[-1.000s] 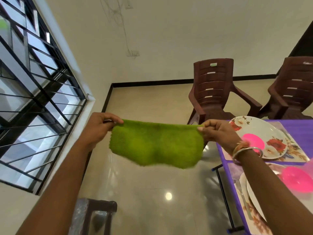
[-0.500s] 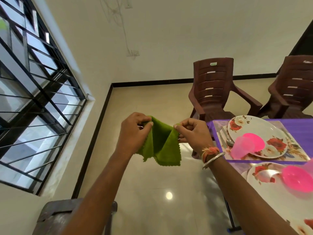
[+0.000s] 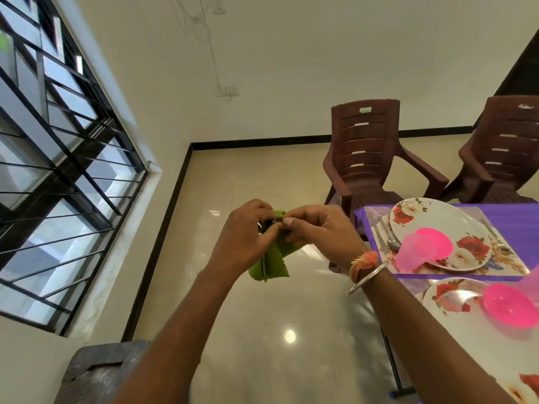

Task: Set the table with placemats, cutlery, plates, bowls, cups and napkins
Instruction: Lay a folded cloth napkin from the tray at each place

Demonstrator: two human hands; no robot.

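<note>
1 head-worn camera looks forward and down, close above the left hand [image 3: 245, 237] and right hand [image 3: 320, 234]; window [image 3: 58, 158] at left, table [image 3: 519, 218] near right, 2 chairs [image 3: 367, 147] far right.

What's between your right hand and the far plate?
Head view: past the right hand, pinching the green napkin, come the purple table edge, then a spoon and another cutlery piece on the placemat beside the plate.

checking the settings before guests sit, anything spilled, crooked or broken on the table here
Nothing looks spilled or broken. Only the pink cup at the far plate seems tilted, overlapping its rim, though the wide lens may cause that. The left hand and right hand pinch the green napkin, off the table.
</note>
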